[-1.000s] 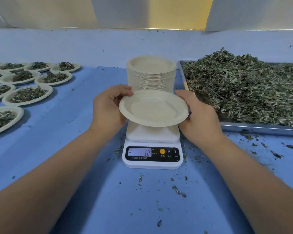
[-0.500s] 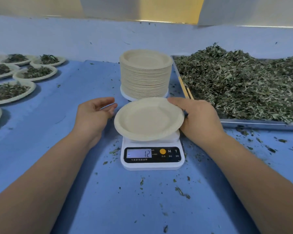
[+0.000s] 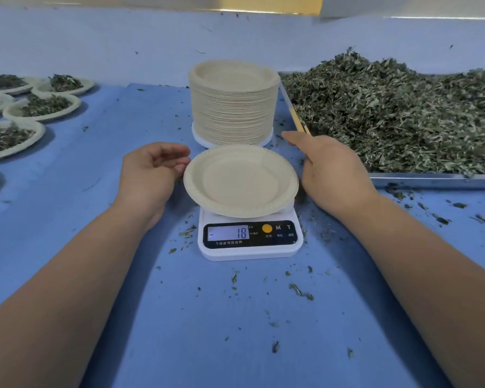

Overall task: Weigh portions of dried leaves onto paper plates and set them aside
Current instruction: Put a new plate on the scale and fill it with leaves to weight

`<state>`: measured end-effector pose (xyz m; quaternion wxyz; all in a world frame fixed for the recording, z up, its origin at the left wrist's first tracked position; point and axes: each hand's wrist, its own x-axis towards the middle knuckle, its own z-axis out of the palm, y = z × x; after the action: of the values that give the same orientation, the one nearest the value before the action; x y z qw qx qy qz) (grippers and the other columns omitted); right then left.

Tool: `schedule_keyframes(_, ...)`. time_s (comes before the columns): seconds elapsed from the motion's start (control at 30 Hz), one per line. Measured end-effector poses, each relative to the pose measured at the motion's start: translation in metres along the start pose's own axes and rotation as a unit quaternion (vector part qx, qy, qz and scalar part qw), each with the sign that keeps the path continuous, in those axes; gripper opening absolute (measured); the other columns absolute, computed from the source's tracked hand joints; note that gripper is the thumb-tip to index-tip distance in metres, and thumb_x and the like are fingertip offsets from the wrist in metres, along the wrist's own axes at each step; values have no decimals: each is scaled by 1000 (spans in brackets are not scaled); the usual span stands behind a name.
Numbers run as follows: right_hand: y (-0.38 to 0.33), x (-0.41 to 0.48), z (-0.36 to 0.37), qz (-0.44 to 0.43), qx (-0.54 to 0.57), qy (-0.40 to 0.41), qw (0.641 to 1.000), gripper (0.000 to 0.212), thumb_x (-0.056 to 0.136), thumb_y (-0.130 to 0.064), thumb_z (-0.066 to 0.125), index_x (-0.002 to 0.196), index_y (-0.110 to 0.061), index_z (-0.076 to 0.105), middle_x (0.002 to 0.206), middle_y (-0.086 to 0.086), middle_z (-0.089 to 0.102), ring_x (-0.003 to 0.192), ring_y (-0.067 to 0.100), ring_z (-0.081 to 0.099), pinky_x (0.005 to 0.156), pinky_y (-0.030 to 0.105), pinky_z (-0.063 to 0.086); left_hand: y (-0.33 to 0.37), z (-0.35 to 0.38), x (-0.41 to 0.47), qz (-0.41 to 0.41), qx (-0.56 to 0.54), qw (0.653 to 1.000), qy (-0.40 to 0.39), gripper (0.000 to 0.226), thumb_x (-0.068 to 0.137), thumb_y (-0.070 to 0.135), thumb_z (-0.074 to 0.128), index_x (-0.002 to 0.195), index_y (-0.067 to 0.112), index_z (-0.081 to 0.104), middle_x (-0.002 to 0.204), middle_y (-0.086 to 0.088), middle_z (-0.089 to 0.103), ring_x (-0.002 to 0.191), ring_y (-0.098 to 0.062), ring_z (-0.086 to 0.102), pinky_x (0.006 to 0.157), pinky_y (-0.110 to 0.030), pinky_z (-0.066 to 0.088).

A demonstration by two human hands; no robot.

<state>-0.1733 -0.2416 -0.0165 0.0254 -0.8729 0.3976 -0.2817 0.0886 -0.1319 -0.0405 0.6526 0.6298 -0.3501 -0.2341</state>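
Leaves (image 3: 403, 116) heaped in tray (image 3: 431, 180), far right; empty plate (image 3: 240, 182) sits on scale (image 3: 249, 247). Right hand (image 3: 333, 172), empty, fingers relaxed, lies between plate and tray, the leaves just to its right. Left hand (image 3: 149, 177), loosely curled, empty, flanks plate's left rim.

Open surface (image 3: 207, 317) in front of scale (image 3: 249, 239), only leaf crumbs (image 3: 300, 291) on it. Wide lane left, between scale and filled plates (image 3: 45, 106). Plate stack (image 3: 233, 107) blocks just behind scale. Right side tight: leaf tray (image 3: 431, 180) rim near, right hand (image 3: 331, 172) fills that gap.
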Motion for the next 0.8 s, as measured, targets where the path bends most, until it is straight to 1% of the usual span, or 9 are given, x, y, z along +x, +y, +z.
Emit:
schedule_keyframes(0.03,2,1,1,5,-4,11,1000,66,93,0,46,151,-31,43,119,17,63,99,39,60,80,40,52,0,0,0,2,1,1000,1,40,91,-19,56,92,17,72,95,-2,75,88,-8,73,77,-16,55)
schedule_keyframes(0.13,7,1,6,16,-29,19,999,57,97,-10,43,150,-31,41,115,14,62,92,39,60,75,46,55,-1,0,-1,13,13,1000,0,40,91,-18,56,92,18,72,94,-1,76,87,-6,73,78,-16,55)
schedule_keyframes(0.2,10,2,8,18,-49,20,998,53,98,-14,42,149,-31,41,109,13,60,85,39,59,69,43,53,-2,1,-2,16,16,1000,0,39,91,-17,56,92,18,73,95,-1,76,87,-6,73,79,-15,55)
schedule_keyframes(0.3,11,2,11,24,-57,27,998,50,99,-14,43,147,-29,44,104,14,59,81,37,57,63,37,42,-1,1,-2,15,13,1000,0,40,91,-17,57,91,19,73,96,-3,77,89,-9,74,80,-17,55)
schedule_keyframes(0.37,12,2,11,27,-61,24,997,50,99,-14,44,146,-27,46,105,14,59,81,37,57,62,35,39,-1,2,-3,15,13,1000,0,36,91,-13,60,90,20,74,96,-2,78,91,-12,74,82,-21,57)
schedule_keyframes(0.47,10,2,12,30,-67,20,997,50,98,-13,44,145,-28,46,108,13,59,83,36,58,63,34,40,-1,2,-3,11,15,1000,2,33,91,-10,63,89,21,74,91,2,79,91,-14,74,85,-26,57)
schedule_keyframes(0.63,10,1,12,38,-72,20,996,49,98,-13,44,144,-30,47,112,11,59,87,36,59,65,35,40,0,4,-3,0,11,1000,-4,37,89,-14,57,88,18,73,83,5,78,80,-10,73,72,-20,55)
schedule_keyframes(0.7,9,2,12,43,-74,22,996,48,98,-14,44,143,-30,48,113,10,59,88,36,60,65,35,40,0,4,-3,-2,9,1000,-6,33,89,-13,58,89,17,73,83,3,78,78,-11,72,71,-21,55)
schedule_keyframes(0.8,8,1,13,46,-84,21,995,46,98,-15,44,141,-31,50,115,8,59,89,34,61,65,34,39,0,4,-2,-10,14,1000,-5,35,87,-14,55,89,15,74,81,2,78,77,-12,71,69,-21,55)
